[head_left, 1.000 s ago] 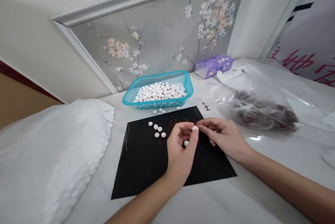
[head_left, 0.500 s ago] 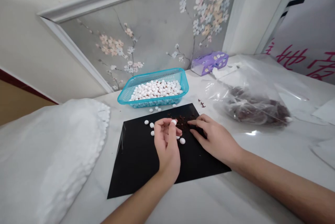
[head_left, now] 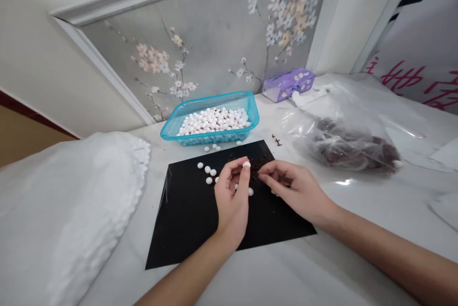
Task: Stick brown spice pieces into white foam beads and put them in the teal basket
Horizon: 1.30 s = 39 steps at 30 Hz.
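Note:
My left hand pinches a small white ball between thumb and fingertips, above a black sheet. Just to its right, my right hand has thumb and forefinger pressed together over a scatter of small dark brown pieces; whatever is in that pinch is too small to make out. On the sheet left of my left hand lie several loose white balls. One more white ball rests between the two hands, partly beside the left thumb.
Behind the sheet stands a blue plastic basket full of white balls with brown bits. A clear plastic bag of dark brown pieces lies at right, near a purple tissue pack. A bulging white sack sits at left.
My left hand has shifted slightly right with the ball in its fingertips. My right thumb and forefinger, apart before, have closed into a pinch over the brown pieces.

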### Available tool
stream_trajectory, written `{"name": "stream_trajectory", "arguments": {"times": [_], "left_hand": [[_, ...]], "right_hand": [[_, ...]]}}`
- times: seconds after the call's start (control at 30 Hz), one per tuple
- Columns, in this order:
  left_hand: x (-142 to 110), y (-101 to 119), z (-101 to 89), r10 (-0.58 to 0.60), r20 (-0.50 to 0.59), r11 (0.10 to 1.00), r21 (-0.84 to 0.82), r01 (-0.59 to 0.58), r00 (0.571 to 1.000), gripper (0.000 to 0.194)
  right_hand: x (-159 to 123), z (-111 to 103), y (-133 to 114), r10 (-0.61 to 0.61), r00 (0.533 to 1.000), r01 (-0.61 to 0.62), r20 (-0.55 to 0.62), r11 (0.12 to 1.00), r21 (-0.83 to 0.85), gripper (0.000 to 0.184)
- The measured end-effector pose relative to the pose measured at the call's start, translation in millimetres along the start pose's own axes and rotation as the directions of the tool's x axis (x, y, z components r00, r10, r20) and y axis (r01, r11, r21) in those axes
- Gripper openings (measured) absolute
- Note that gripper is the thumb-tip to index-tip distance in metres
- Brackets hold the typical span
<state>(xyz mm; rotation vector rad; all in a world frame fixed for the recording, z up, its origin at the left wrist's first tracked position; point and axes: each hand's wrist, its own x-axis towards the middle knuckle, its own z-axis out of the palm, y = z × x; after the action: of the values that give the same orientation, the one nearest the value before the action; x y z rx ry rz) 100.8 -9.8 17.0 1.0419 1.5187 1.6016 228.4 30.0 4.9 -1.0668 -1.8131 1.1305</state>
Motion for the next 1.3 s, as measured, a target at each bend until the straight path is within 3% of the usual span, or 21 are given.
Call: {"name": "stream_trajectory", "arguments": {"times": [0.1,0.3,0.5,1.17,1.3], "left_hand": [[-0.7,1.9,0.0,-0.026,0.017,0.999,0.023,0.025,1.000,0.017],[-2.0,3.2,0.8,-0.055,0.106,0.998,-0.004,0.056,0.993,0.023],[-3.2,2.7,0.7,-0.047,0.188,0.999,-0.008,0.049,0.981,0.019],[-0.3,-2.9,-1.1,-0.074,0.202,0.990,-0.107,0.097,0.977,0.014],[0.5,-1.5,-0.8,-0.070,0.210,0.988,-0.121,0.097,0.975,0.012]], "right_hand": [[-1.5,-0.1,-3.1,0.003,0.998,0.001,-0.056,0.997,0.072,0.013],[-9.8,-0.4,-5.4,-0.216,0.972,0.220,-0.090,0.975,0.039,0.006],[-15.3,0.1,0.0,-0.322,0.942,0.323,-0.095,0.946,-0.002,0.014],[-14.5,2.7,7.3,-0.402,0.906,0.374,-0.132,0.907,-0.194,0.016],[-13.1,1.6,6.4,-0.442,0.883,0.392,-0.157,0.880,-0.269,0.008]]}}
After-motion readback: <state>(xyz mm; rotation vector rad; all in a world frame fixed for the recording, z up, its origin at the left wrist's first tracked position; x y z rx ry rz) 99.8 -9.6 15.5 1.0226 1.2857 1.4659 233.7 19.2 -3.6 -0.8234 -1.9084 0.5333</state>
